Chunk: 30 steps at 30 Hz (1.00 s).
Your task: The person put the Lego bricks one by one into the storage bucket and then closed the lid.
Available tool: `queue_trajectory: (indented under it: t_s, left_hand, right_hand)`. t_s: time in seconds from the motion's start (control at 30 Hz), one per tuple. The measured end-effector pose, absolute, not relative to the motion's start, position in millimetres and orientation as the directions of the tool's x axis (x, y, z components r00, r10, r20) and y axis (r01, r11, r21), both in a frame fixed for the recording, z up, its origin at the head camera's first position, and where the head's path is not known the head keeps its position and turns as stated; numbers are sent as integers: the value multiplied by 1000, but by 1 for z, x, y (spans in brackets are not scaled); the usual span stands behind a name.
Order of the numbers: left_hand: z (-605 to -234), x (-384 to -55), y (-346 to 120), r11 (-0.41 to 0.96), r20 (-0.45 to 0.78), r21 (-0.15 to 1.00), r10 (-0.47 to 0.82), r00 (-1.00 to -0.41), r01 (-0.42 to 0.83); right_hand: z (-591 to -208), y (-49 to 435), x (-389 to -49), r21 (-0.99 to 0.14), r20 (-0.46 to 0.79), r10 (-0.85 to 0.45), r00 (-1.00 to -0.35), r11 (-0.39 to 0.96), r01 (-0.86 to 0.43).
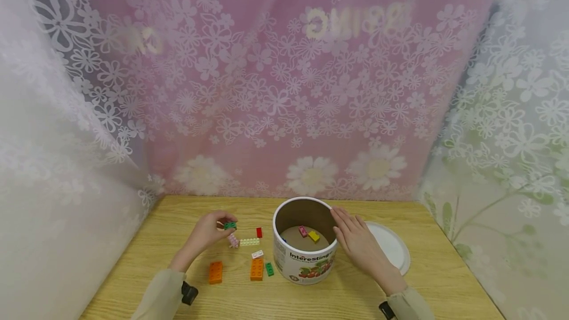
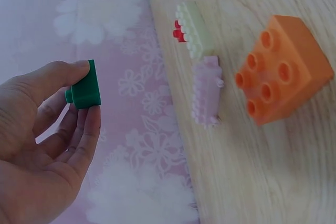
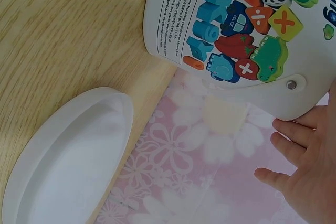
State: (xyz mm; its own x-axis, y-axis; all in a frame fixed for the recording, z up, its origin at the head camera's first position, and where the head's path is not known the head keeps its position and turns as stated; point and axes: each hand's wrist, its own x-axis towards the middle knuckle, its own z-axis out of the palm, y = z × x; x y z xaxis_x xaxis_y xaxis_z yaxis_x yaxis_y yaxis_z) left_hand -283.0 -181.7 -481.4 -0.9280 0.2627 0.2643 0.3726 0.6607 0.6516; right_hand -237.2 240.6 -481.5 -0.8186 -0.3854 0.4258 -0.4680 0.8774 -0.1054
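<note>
Left hand (image 1: 209, 227): green brick (image 2: 88, 92) gripped between fingers (image 2: 93, 127)
It should be light and stiff; its 2 opposite sides give good hold. Right hand (image 1: 362, 243) rests straight fingers against the bucket (image 1: 284, 260).

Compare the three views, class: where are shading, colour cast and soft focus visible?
Head view: the bucket looks darker inside than outside; left wrist view: bluish cast, floral curtain hazy behind the green toy brick; right wrist view: bucket artwork fairly crisp, curtain softer.
</note>
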Motion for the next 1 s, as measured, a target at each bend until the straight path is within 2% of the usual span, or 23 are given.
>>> queue_trajectory:
  t_s: [0.47,1.0]
  left_hand:
    - [-459,-288,-155,663,267,627,308,-913,408]
    - [-433,-297,-115,591,320,621,408,-855,515]
  right_hand:
    - [-480,240,-236,-109,426,-389,-817,874,-473]
    - [-481,241,-235,-116,415,-381,-826,879,-463]
